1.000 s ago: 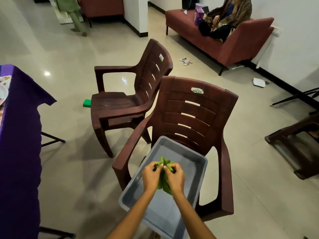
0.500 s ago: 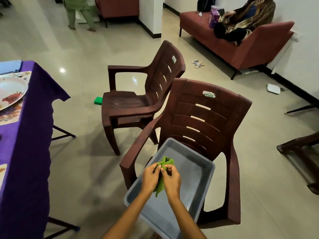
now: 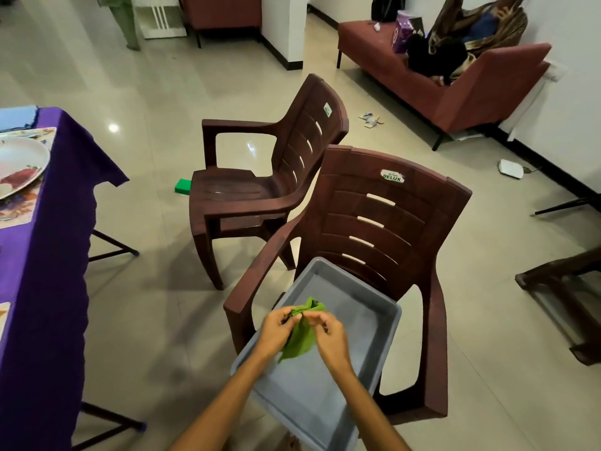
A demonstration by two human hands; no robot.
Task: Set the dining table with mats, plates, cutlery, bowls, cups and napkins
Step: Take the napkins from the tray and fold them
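Note:
A green cloth napkin [image 3: 301,336] hangs between both my hands above a grey plastic tray [image 3: 374,323] that lies on the seat of the near brown chair [image 3: 377,209]. My left hand [image 3: 276,330] pinches the napkin's top edge on its left side. My right hand [image 3: 328,333] pinches the same edge from the right. At the far left stands the dining table under a purple cloth [image 3: 42,255], with a white plate [image 3: 19,164] on a patterned mat [image 3: 19,206] and a light blue napkin [image 3: 16,117] behind it.
A second brown chair [image 3: 273,177] stands behind the near one, a green block [image 3: 182,186] on the floor beside it. A person sits on a red sofa [image 3: 468,89] at the back right. Another person's legs [image 3: 125,21] show at the top left.
The view has swung left, bringing the table's plate and mat into sight. My hands have lifted the napkin slightly and spread it, so it now hangs looser between them.

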